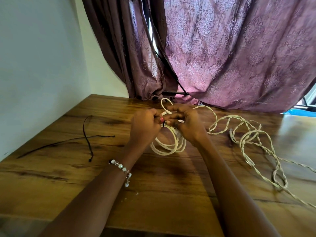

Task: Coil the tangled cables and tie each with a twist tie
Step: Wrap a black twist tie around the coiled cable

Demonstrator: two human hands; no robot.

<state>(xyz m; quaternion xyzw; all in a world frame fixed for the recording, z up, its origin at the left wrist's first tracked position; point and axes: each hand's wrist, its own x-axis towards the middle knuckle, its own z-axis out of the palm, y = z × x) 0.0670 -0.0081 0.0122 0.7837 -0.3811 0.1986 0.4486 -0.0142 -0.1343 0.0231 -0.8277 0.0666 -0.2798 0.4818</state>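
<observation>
Head view of a cable-tidying task at an intermediate stage. The left hand and right hand meet above a wooden table, both with fingers curled inward around the top of a coiled white cable, whose loops hang down from the grip to rest on the tabletop. A short dark twist tie shows between the two hands at the gathered point of the coil; the left thumb and fingers appear to pinch it there, while the right fingers hold the bundled strands together with a white connector end. How many turns of the tie are already made cannot be told, since the fingers cover the joint. A free loop of the same cable rises beyond the hands. To the right, well apart from the coil, a tangled pale cable sprawls in twisted loops, uncoiled and untied. To the left lie two spare dark ties, unused, crossing one another. A beaded bracelet circles the left wrist, and a patterned purple curtain hangs behind the table. Judged from this layout, the first cable is coiled and its binding is in progress; left to do are finishing that tie, then untangling, coiling and tying the cable on the right.
</observation>
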